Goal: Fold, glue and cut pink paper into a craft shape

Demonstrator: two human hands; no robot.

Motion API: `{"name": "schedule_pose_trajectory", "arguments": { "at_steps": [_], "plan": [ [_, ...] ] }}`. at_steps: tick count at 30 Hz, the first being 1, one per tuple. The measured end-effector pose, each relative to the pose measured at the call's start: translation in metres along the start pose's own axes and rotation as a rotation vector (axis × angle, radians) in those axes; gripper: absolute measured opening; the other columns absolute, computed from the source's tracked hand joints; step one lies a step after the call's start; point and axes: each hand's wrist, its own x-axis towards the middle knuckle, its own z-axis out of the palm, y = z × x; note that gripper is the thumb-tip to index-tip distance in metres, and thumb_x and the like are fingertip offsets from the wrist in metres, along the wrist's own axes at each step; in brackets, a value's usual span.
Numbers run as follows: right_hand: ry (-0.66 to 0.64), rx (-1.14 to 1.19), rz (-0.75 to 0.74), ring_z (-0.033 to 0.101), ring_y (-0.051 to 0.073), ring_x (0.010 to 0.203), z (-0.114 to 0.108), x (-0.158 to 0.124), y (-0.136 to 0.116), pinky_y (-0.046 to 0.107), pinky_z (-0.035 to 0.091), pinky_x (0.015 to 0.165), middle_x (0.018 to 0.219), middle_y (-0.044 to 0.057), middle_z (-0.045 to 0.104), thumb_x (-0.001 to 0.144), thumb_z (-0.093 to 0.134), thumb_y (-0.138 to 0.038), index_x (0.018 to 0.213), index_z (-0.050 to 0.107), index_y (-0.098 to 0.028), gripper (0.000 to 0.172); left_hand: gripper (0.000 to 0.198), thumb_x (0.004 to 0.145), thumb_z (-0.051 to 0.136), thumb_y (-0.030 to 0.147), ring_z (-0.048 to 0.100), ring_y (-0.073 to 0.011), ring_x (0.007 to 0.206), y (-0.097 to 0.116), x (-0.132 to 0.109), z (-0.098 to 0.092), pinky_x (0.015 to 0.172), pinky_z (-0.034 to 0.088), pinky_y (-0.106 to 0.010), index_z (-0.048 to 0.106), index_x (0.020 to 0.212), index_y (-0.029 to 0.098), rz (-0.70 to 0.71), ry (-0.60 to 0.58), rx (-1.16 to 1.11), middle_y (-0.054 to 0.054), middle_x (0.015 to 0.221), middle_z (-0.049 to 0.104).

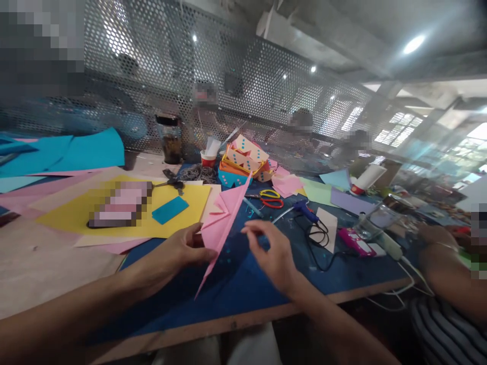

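Observation:
A folded pink paper piece (222, 220) with a cut, raised flap stands tilted above the blue table top. My left hand (192, 247) grips its lower left part between thumb and fingers. Just right of the paper, my right hand (270, 248) hovers apart from it, thumb and index finger curved toward each other with a gap, holding nothing I can see. Behind the paper sit decorated folded paper pieces (243, 154) in orange, peach and blue. Scissors with yellow and red handles (271, 198) lie beyond my right hand.
Yellow sheet (190, 195) with a phone (122, 205) and blue card (170, 209) at left. A lidded jar (170, 139) stands behind. Blue glue gun (306, 210), its cord and a pink box (355, 242) lie right. Another person's arm (437, 258) rests at far right.

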Motion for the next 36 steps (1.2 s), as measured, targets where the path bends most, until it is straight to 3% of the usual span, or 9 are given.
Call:
{"name": "schedule_pose_trajectory", "arguments": {
  "at_steps": [2, 4, 8, 11, 15, 23, 27, 32, 36],
  "plan": [
    [-0.002, -0.083, 0.115, 0.072, 0.020, 0.097, -0.003, 0.019, 0.023, 0.034, 0.057, 0.090, 0.111, 0.009, 0.076, 0.108, 0.051, -0.025, 0.124, 0.067, -0.021, 0.024, 0.074, 0.067, 0.089, 0.042, 0.075, -0.0325, 0.105, -0.002, 0.007, -0.015, 0.094, 0.058, -0.046, 0.058, 0.129, 0.018, -0.013, -0.008, 0.034, -0.011, 0.108, 0.079],
    [-0.050, -0.159, 0.170, 0.071, 0.023, 0.101, -0.003, 0.038, 0.046, 0.038, 0.055, 0.093, 0.114, 0.010, 0.074, 0.103, 0.061, -0.025, 0.112, 0.071, -0.020, 0.014, 0.080, 0.064, 0.087, 0.045, 0.074, -0.0349, 0.109, -0.008, 0.015, -0.030, 0.095, 0.057, -0.047, 0.055, 0.133, 0.019, -0.028, -0.057, 0.222, -0.011, 0.107, 0.079],
    [-0.191, -0.279, 0.241, 0.069, 0.026, 0.108, 0.007, 0.057, 0.076, 0.042, 0.052, 0.101, 0.106, 0.010, 0.074, 0.093, 0.075, -0.021, 0.097, 0.073, -0.019, 0.005, 0.061, 0.068, 0.083, 0.039, 0.075, -0.0324, 0.100, -0.019, 0.021, -0.049, 0.087, 0.056, -0.041, 0.062, 0.123, 0.020, -0.039, -0.151, 0.353, -0.007, 0.101, 0.080],
    [-0.267, -0.323, 0.287, 0.069, 0.024, 0.110, 0.018, 0.057, 0.084, 0.046, 0.055, 0.102, 0.113, 0.008, 0.073, 0.098, 0.074, -0.028, 0.106, 0.072, -0.017, 0.014, 0.043, 0.072, 0.076, 0.034, 0.075, -0.0277, 0.088, -0.021, 0.017, -0.051, 0.074, 0.054, -0.034, 0.066, 0.113, 0.022, -0.047, -0.243, 0.409, -0.003, 0.092, 0.078],
    [-0.313, -0.314, 0.344, 0.070, 0.023, 0.108, 0.015, 0.059, 0.090, 0.046, 0.059, 0.096, 0.123, 0.008, 0.071, 0.103, 0.068, -0.039, 0.119, 0.070, -0.017, 0.027, 0.043, 0.072, 0.070, 0.028, 0.074, -0.0267, 0.093, -0.016, 0.014, -0.052, 0.075, 0.053, -0.032, 0.066, 0.115, 0.024, -0.048, -0.265, 0.460, -0.003, 0.099, 0.079],
    [-0.284, -0.106, 0.401, 0.071, 0.020, 0.084, -0.026, 0.062, 0.102, 0.032, 0.052, 0.080, 0.090, 0.005, 0.078, 0.092, 0.069, -0.031, 0.089, 0.076, -0.020, 0.013, 0.049, 0.073, 0.073, 0.029, 0.064, -0.0196, 0.072, -0.010, 0.015, -0.061, 0.061, 0.044, -0.027, 0.069, 0.122, 0.025, -0.054, -0.274, 0.633, 0.004, 0.078, 0.069],
    [-0.273, 0.057, 0.397, 0.071, 0.021, 0.081, -0.035, 0.062, 0.105, 0.030, 0.049, 0.075, 0.087, 0.005, 0.079, 0.091, 0.064, -0.039, 0.086, 0.077, -0.019, 0.025, 0.039, 0.078, 0.076, 0.044, 0.065, -0.0209, 0.072, -0.002, 0.015, -0.059, 0.063, 0.046, -0.028, 0.075, 0.112, 0.026, -0.016, -0.188, 0.727, 0.002, 0.078, 0.070],
    [-0.269, 0.224, 0.393, 0.066, 0.020, 0.074, -0.042, 0.065, 0.096, 0.031, 0.048, 0.071, 0.078, 0.004, 0.074, 0.090, 0.061, -0.051, 0.083, 0.076, -0.018, 0.037, 0.040, 0.083, 0.071, 0.057, 0.070, -0.0258, 0.081, 0.006, 0.018, -0.054, 0.072, 0.049, -0.033, 0.078, 0.106, 0.026, 0.093, 0.059, 0.822, -0.005, 0.092, 0.079],
    [-0.347, 0.361, 0.347, 0.064, 0.018, 0.076, -0.044, 0.064, 0.074, 0.030, 0.049, 0.074, 0.081, 0.002, 0.073, 0.090, 0.063, -0.053, 0.086, 0.076, -0.017, 0.038, 0.057, 0.091, 0.063, 0.063, 0.071, -0.0247, 0.085, 0.012, 0.021, -0.040, 0.075, 0.053, -0.034, 0.067, 0.132, 0.023, 0.227, 0.133, 0.762, -0.008, 0.112, 0.078]
  ]
}}
